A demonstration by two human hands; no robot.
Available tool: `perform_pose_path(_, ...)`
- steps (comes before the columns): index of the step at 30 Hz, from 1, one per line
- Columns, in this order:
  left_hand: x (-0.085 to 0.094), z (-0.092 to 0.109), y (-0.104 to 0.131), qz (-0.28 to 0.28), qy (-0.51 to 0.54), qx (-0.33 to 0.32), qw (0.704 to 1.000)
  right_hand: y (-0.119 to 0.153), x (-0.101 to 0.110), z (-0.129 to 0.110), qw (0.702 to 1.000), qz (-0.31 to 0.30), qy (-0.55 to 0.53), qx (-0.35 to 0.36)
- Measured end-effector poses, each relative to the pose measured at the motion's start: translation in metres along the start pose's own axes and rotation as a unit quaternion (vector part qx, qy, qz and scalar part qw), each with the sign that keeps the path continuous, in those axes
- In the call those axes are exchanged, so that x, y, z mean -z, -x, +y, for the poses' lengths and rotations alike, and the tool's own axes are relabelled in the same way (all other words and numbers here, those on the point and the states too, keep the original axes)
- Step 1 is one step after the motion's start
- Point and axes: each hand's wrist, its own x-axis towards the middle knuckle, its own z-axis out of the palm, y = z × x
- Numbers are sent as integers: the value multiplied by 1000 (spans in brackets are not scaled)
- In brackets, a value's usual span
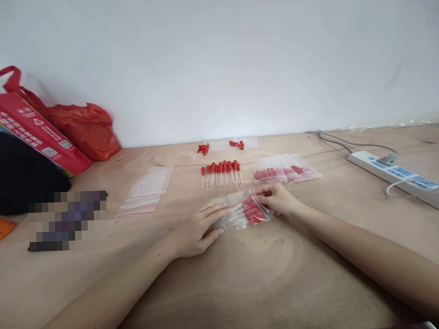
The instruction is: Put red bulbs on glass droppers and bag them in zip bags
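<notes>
A clear zip bag (239,219) lies on the table in front of me, holding several glass droppers with red rubber bulbs (253,211). The bulbs point right and the pale tubes point left. My right hand (276,200) pinches the bag's upper right edge between thumb and fingers. At the bag's left end, my left hand (203,230) rests with its fingers stretched out and the thumb apart, touching the plastic. Just beyond the bag, a row of loose droppers (222,176) lies with red bulbs facing away from me.
Filled bags (286,169) overlap at right; flat bags (146,191) lie at left. Loose red bulbs (203,148) sit near the wall. A power strip (396,177) with cables stands far right. Red bags (85,131), a black item (21,171) and a pixelated object (68,222) occupy the left.
</notes>
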Motion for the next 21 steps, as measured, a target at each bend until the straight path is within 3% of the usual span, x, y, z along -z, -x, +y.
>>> perform_pose_path(8, 0, 0, -1, -16, -43, 6, 999, 5, 13, 2, 998, -4, 57, 24)
perform_pose_path(13, 1, 1, -2, -15, -56, 11, 998, 5, 17, 4, 995, -56, 55, 60)
perform_pose_path(16, 0, 1, -3, -14, -61, 12, 998, 2, 15, 8, 997, -39, 35, 63)
perform_pose_path(21, -1, -1, -2, -8, -55, 8, 998, 0, 14, 8, 1000, -2, -21, 10)
